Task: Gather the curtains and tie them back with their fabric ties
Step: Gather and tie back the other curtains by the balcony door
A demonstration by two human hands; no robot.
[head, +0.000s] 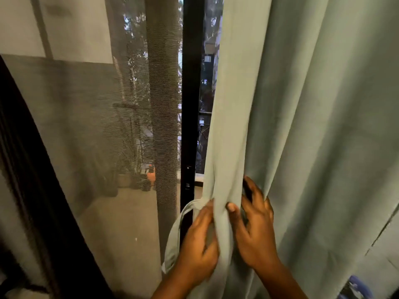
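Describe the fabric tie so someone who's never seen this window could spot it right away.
Start at the black door frame in the middle, with the sheer mesh curtain to its left and the pale green curtain to its right. At the green curtain's left edge, by the left hand, hangs the fabric tie: a narrow looping strip, unlike the broad curtain folds.
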